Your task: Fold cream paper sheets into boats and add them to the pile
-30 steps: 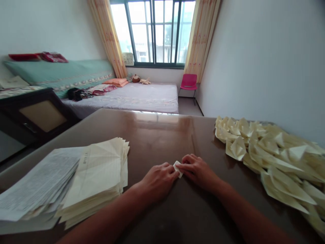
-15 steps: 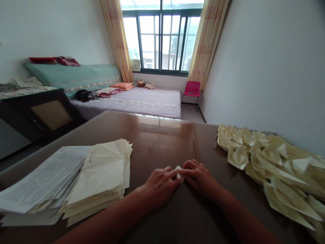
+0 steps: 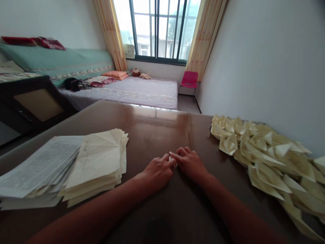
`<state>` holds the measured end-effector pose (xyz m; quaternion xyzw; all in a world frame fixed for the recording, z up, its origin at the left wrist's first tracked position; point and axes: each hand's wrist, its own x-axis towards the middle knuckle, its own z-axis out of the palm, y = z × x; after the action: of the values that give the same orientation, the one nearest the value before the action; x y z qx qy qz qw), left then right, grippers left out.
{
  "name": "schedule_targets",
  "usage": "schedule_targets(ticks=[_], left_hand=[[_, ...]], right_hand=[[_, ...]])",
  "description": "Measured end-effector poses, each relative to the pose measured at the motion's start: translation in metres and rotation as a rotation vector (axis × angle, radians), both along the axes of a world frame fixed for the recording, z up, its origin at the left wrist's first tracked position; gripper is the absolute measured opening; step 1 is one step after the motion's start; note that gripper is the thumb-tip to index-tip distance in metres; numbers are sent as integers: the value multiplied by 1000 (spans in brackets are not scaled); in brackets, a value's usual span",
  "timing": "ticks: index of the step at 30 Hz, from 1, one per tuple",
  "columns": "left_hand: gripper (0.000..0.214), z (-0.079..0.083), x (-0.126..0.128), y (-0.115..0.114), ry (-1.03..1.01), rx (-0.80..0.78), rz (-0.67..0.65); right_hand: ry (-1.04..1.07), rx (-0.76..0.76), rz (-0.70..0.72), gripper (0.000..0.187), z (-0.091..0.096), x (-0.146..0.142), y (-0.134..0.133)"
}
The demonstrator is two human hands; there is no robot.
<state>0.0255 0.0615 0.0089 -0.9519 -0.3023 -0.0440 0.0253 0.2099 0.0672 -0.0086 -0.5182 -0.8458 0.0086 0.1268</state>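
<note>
Pale paper [image 3: 171, 158], mostly hidden, sitting on brown surface [image 3: 149, 137] between left hand [image 3: 158, 172] — curling closed, pinching it — and right hand [image 3: 190, 164], half curling, touching it, grip unclear; folded papers [image 3: 264, 154] lying right, stack [image 3: 95, 159] left.

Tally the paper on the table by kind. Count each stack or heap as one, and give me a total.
White printed stack: 1
Cream lined stack: 1
Heap of folded cream pieces: 1 (pieces overlap too much to count singly)
Small pale piece at the fingers of the left hand and right hand, mostly hidden: 1
Total: 4
</note>
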Motion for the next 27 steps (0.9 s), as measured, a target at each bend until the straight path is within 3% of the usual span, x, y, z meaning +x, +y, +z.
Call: schedule_targets(ticks=[7,13,16,21,27], left_hand=[[22,-11,-6,2,-165,1,26],[21,-18,-7,7,-303,3,-37],[21,-17,-8,9,-464,-28,3],[28,-20,-8,19,-805,-142,206],[20,-24,-9,31,-805,-144,148]], right_hand=[[402,-162,-46,33,-16,7,11],[710,-386,-40,20,-8,7,11],[958,-461,-21,20,-6,4,10],[1030,-237,-95,18,-5,3,9],[925,-171,-51,11,-8,1,7]])
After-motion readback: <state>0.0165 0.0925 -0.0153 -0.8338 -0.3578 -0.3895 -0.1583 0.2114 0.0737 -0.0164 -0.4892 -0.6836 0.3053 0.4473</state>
